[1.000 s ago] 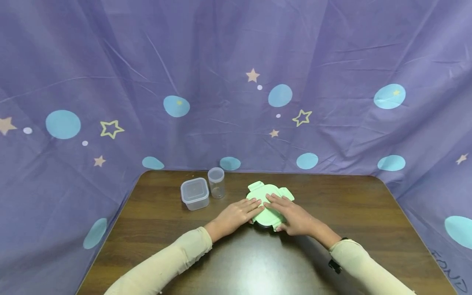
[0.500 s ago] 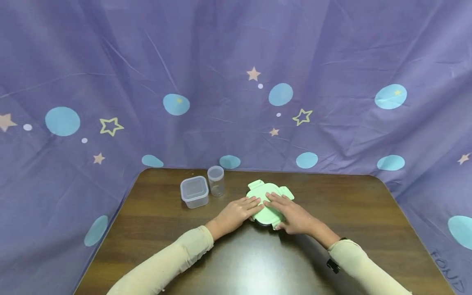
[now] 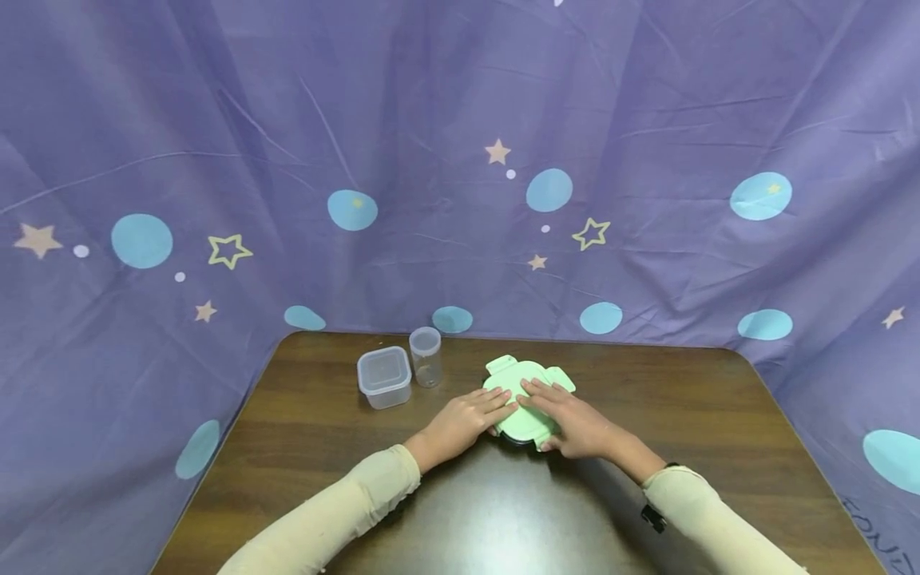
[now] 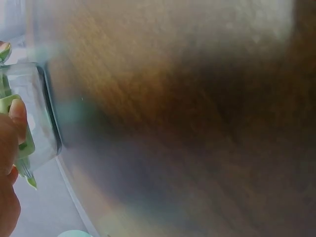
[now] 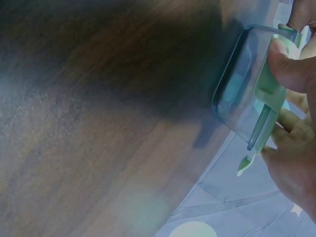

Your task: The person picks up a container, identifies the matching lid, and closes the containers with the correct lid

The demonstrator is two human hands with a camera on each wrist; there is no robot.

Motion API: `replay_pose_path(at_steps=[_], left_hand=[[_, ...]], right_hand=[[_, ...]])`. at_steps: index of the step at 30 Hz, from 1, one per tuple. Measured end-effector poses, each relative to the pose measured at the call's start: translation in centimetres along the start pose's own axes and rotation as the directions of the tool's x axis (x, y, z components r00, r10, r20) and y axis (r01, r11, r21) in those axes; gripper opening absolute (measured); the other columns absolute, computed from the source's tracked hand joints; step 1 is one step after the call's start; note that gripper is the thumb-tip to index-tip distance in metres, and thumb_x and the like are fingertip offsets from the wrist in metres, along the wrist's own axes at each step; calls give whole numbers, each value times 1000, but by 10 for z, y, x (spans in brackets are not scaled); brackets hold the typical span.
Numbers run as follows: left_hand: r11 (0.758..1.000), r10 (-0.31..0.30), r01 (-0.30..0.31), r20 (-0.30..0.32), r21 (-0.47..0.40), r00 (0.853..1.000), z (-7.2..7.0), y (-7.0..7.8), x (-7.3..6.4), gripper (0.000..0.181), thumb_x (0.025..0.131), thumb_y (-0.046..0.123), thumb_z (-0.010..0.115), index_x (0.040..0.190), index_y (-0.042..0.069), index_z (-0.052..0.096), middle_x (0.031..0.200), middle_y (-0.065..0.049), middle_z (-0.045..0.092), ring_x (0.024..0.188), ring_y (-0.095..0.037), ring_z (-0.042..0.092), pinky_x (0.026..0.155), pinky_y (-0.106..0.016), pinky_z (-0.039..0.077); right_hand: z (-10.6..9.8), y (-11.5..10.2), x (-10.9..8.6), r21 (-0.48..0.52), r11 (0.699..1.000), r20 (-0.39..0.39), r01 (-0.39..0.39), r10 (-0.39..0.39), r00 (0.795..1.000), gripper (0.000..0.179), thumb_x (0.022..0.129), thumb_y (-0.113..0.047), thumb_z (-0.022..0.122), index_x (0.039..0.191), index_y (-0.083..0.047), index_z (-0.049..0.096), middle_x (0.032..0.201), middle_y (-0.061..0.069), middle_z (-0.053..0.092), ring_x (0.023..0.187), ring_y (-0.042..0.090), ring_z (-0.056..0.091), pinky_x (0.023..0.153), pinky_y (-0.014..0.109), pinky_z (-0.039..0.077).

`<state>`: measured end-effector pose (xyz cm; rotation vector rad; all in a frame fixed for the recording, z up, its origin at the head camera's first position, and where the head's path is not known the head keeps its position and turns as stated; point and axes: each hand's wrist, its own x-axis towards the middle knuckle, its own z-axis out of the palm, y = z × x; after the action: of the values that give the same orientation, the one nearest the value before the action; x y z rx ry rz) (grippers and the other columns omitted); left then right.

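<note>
A clear food container (image 5: 242,89) with a light green clip-on lid (image 3: 528,423) stands on the wooden table. Two of the lid's flaps stick out at its far side in the head view. My left hand (image 3: 460,423) lies over the lid's left part with fingers stretched across the top. Its thumb (image 4: 19,116) presses on a side flap in the left wrist view. From the right, my right hand (image 3: 578,423) spreads its straight fingers over the lid. In the right wrist view its thumb (image 5: 279,57) presses a flap against the container's side.
A square translucent box (image 3: 384,379) with a lid stands at the back left of the table (image 3: 647,399). Beside it is a tall clear lidded jar (image 3: 427,359). A purple curtain (image 3: 431,120) with stars and blue ovals hangs behind the table's back edge.
Both hands keep their places on the green lid, and the container has not moved. Only the head view has shifted slightly.
</note>
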<state>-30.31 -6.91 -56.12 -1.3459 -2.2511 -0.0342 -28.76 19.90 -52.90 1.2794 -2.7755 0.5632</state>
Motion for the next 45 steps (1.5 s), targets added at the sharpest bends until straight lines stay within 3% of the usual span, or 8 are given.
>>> replay_pose_path(at_steps=[26, 45], left_hand=[[996, -61, 64, 46, -57, 997, -11, 3, 1, 54, 90, 31, 73, 141, 17, 62, 141, -3, 64, 130, -18, 62, 111, -33, 49], [997, -65, 66, 28, -40, 997, -11, 10, 5, 54, 86, 35, 77, 136, 17, 66, 136, -5, 67, 124, -19, 66, 107, -34, 52]], right_hand=[[-3, -5, 2, 27, 999, 21, -25, 25, 999, 86, 71, -13, 88, 147, -2, 51, 161, 23, 36, 148, 47, 34, 122, 65, 23], [-11, -8, 5, 67, 996, 73, -61, 56, 996, 90, 64, -6, 90, 145, -1, 53, 160, 22, 39, 148, 46, 35, 120, 64, 28]])
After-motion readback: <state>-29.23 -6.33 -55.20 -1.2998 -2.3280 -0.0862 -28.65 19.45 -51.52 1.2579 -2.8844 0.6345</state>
